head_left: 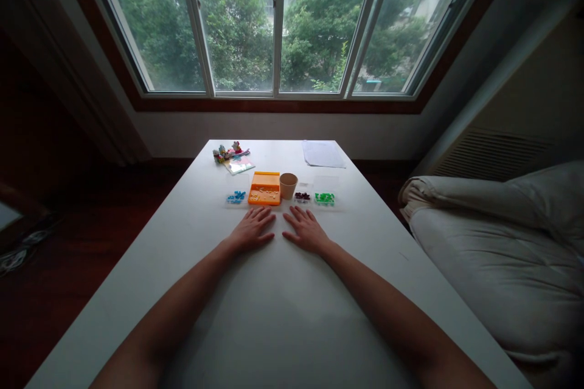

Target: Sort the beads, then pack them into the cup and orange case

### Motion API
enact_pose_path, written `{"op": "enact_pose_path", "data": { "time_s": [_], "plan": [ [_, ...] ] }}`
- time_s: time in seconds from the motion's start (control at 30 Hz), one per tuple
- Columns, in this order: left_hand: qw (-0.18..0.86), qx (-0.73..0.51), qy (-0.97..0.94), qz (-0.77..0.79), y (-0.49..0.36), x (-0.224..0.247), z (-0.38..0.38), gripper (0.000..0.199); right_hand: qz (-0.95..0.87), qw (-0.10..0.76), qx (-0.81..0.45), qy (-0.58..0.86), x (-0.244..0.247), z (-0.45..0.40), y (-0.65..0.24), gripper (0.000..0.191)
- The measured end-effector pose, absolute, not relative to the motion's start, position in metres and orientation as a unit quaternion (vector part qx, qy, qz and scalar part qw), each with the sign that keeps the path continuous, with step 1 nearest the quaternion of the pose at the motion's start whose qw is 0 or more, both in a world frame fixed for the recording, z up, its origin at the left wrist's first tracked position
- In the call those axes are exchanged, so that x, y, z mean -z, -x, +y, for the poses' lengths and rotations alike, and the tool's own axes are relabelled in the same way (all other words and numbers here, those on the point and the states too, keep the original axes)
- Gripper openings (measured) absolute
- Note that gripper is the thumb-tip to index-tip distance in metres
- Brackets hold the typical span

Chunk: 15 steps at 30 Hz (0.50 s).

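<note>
My left hand point(253, 229) lies flat on the white table point(283, 316) with its fingers spread, holding nothing. Just beyond its fingertips stands an opened orange plastic case point(264, 180) with small pale pieces in its lower half. Left of the case, a clear box holds small blue pieces point(236, 197). My right hand point(305, 228) also rests flat, fingers apart and bare of any object. Past its fingertips are a brown paper cup point(288, 185), a clear box of dark pieces point(302, 197) and another of green pieces point(324, 198). Neither hand touches these containers.
At the far left of the table sit small colourful figurines point(232, 151) beside a shiny card or packet point(239, 165). White paper sheets point(323, 154) lie at the far right. A padded pale seat point(493, 243) stands right of the table. Windows point(241, 30) are behind it.
</note>
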State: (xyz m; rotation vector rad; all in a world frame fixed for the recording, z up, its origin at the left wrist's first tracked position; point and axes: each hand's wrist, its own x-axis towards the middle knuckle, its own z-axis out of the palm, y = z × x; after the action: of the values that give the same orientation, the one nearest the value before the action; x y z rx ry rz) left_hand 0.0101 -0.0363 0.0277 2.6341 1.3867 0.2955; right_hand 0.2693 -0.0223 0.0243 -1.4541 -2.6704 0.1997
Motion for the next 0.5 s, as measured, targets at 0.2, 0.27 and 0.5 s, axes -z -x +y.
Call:
{"op": "enact_pose_path", "data": {
  "time_s": [0.2,0.27,0.5],
  "plan": [
    [0.092,-0.048,-0.869,0.483,-0.018,-0.028,-0.040,0.084,-0.878,0.048,-0.068,0.472,-0.023,-0.022,-0.269,0.077],
    [0.097,-0.036,-0.864,0.492,-0.021,-0.027,-0.040,0.089,-0.877,0.050,-0.068,0.473,-0.023,-0.021,-0.269,0.077],
    [0.072,-0.069,-0.866,0.489,-0.020,-0.027,-0.041,0.081,-0.877,0.054,-0.071,0.473,-0.025,-0.022,-0.270,0.076]
  ]
}}
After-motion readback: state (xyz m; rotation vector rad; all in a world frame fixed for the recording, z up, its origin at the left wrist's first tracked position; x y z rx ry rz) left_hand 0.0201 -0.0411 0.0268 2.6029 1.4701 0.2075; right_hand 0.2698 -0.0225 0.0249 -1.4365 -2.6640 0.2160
